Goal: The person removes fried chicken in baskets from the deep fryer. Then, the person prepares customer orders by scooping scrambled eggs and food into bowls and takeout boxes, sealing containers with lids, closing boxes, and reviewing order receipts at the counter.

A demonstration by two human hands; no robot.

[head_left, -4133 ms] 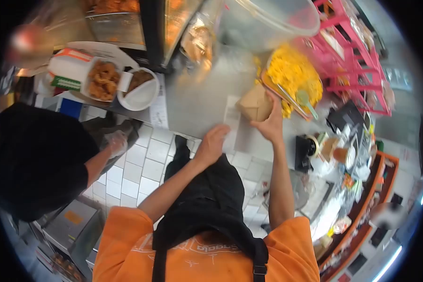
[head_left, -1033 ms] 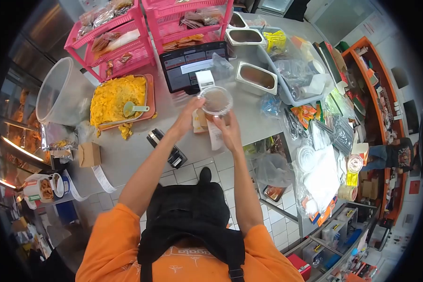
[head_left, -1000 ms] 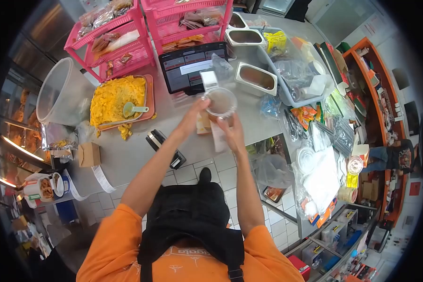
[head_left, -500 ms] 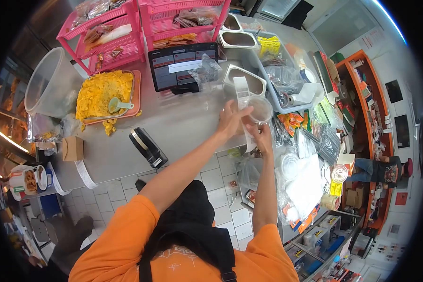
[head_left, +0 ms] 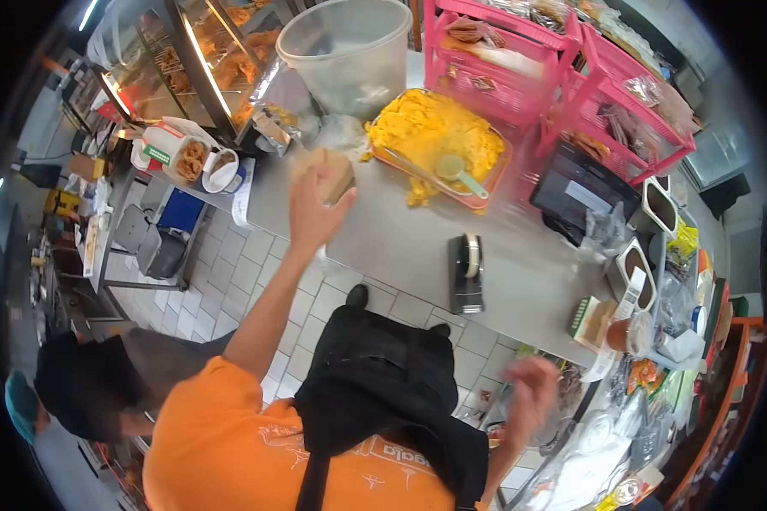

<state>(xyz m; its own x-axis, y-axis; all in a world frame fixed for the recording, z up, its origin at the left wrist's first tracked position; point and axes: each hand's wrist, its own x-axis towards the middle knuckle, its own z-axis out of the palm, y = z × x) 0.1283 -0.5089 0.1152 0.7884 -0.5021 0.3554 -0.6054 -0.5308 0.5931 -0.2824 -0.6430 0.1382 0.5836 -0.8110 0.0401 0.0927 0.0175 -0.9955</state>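
Observation:
My left hand (head_left: 317,211) reaches over the counter to a small brown cardboard box (head_left: 336,173), with thumb and fingers round its near side. My right hand (head_left: 533,393), blurred, hangs in front of the counter's near edge with fingers loosely bent and nothing visible in it. A lidded clear cup with brown contents (head_left: 629,335) stands at the counter's right end, beside a small green-and-white carton (head_left: 591,321) and a white paper strip (head_left: 602,366). A tray of yellow food (head_left: 439,136) with a green-handled scoop (head_left: 457,175) lies right of the brown box.
A black tape dispenser (head_left: 466,277) sits near the counter's front edge. Behind are a clear tub (head_left: 345,64), pink racks (head_left: 494,81) and a dark tablet (head_left: 578,194). Food cartons (head_left: 181,157) stand at the left. A person in a black cap (head_left: 85,383) is at lower left.
Both hands have let go of the cup, which now stands at the right. My left hand has moved left onto the brown box; my right hand has drawn back. The view has swung left.

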